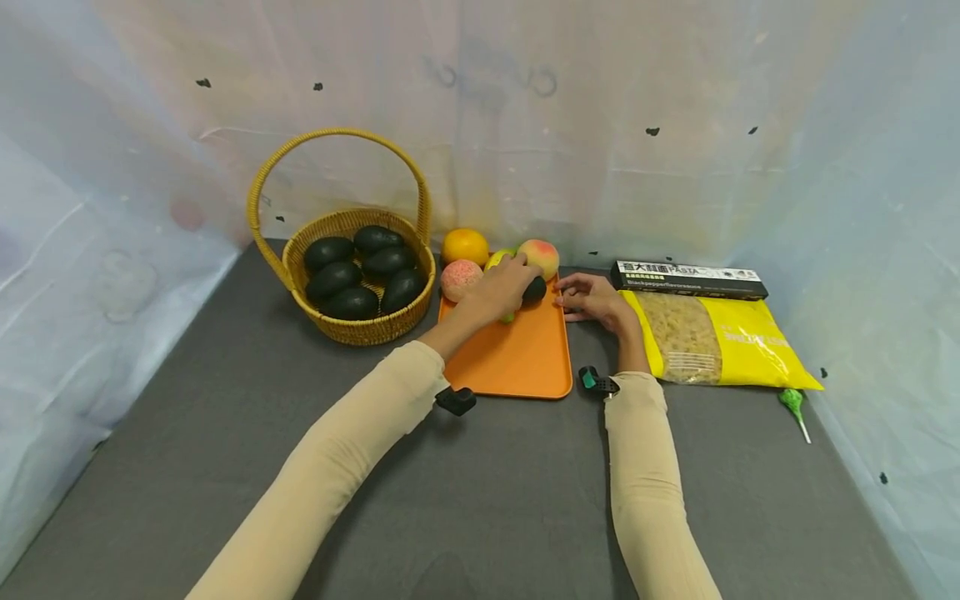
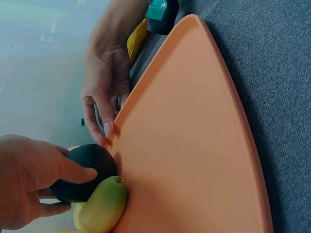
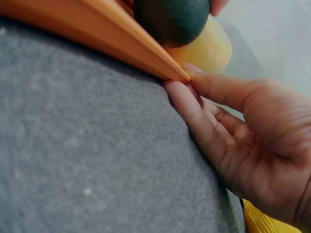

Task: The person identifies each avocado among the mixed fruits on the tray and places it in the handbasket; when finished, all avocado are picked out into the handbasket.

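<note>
An orange tray [image 1: 517, 358] lies on the grey cloth. Over its far part, my left hand [image 1: 501, 285] holds a dark green avocado [image 1: 534, 291], its thumb across the skin in the left wrist view. Against that avocado [image 2: 90, 162] lies a yellow-green fruit like a mango [image 2: 104, 204], partly covered by the left hand in the head view. At the tray's far right edge, my right hand [image 1: 596, 298] pinches the rim between thumb and fingers, clearest in the right wrist view. A peach [image 1: 542, 257] sits at the tray's far right corner, a pink speckled fruit [image 1: 460, 279] at the far left.
Left of the tray stands a wicker basket [image 1: 363, 333] with a tall handle, holding several avocados [image 1: 349, 303]. Behind the tray is an orange fruit [image 1: 465, 247]. To the right lie a black pasta box [image 1: 690, 281], a yellow pasta bag [image 1: 757, 346] and a green lollipop [image 1: 792, 402].
</note>
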`<act>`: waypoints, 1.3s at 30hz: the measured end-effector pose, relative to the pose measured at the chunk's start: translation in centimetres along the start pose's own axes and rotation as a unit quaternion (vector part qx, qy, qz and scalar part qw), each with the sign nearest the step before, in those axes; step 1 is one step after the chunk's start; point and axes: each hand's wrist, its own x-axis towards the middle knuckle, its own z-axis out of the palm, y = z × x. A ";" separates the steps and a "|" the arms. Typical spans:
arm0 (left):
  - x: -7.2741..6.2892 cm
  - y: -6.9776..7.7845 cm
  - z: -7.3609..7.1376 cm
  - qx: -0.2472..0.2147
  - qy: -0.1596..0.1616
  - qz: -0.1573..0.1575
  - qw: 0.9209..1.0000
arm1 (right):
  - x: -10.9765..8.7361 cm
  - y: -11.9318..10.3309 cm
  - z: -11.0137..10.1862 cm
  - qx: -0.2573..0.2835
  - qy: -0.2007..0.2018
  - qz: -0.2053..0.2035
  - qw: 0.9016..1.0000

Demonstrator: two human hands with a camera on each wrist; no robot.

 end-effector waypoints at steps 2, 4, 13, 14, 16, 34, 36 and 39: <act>0.1 0.1 0.1 -0.014 0.008 -0.002 1.000 | -0.4 -0.7 0.1 0.004 -0.003 0.004 1.000; 0.2 0.0 0.2 -0.024 0.017 0.000 1.000 | -0.8 -1.3 0.2 0.002 -0.004 0.008 1.000; -0.1 -0.1 0.3 -0.028 0.054 0.014 0.998 | 0.0 -0.6 -0.2 -0.004 -0.005 0.006 1.000; -0.2 -0.1 0.2 -0.027 0.058 0.016 0.998 | 0.2 -0.3 -0.2 -0.003 -0.003 0.004 1.000; -0.3 -0.1 -0.2 -0.030 0.062 0.018 0.997 | 0.4 0.0 -0.2 -0.006 0.000 0.001 1.000; -4.3 -2.0 -7.2 -0.075 0.113 -0.041 0.990 | -1.0 -1.8 0.6 -0.030 -0.001 0.020 0.999; -5.0 -2.7 -8.1 -0.077 0.115 -0.052 0.989 | -1.0 -1.9 0.6 -0.035 0.003 0.024 0.999; -6.1 -3.8 -9.4 -0.074 0.117 -0.067 0.988 | -0.6 -1.7 0.5 -0.034 0.005 0.027 0.999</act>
